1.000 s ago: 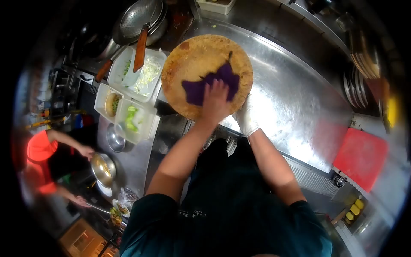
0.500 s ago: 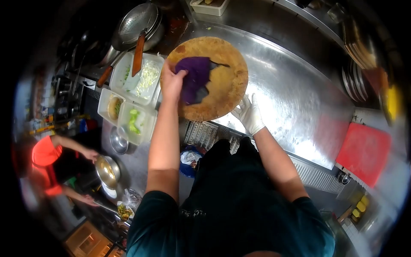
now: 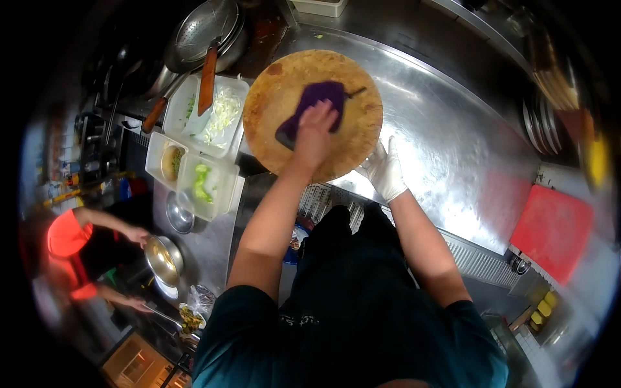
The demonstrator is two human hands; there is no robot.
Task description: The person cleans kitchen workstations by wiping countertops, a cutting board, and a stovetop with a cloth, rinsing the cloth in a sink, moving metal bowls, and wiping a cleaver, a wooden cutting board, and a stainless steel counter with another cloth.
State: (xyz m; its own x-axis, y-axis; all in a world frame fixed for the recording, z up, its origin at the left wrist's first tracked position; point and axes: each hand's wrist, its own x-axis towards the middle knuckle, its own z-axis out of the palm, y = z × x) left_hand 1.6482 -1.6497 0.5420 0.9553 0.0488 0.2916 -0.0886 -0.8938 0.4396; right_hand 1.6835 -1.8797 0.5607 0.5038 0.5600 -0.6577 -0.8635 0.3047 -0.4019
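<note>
A dark purple cloth [image 3: 328, 92] lies bunched on the round wooden chopping block [image 3: 272, 97]. My bare left hand [image 3: 315, 131] presses flat on the cloth, its fingers slightly spread and somewhat blurred. Beside the block's lower right edge is my right hand [image 3: 386, 170] in a pale glove, fingers apart, holding nothing. Whether the gloved fingertips touch the block's rim cannot be made out.
Left of the block stand a tub of shredded white vegetable [image 3: 223, 116], smaller tubs [image 3: 206, 185] and strainers [image 3: 197, 32]. A co-worker [image 3: 68, 242] holds a metal bowl [image 3: 163, 260] at far left. A red board [image 3: 553, 233] lies right.
My left hand has moved the cloth from the block's left side back toward its middle, and now lies on top of it. My right hand has shifted slightly right.
</note>
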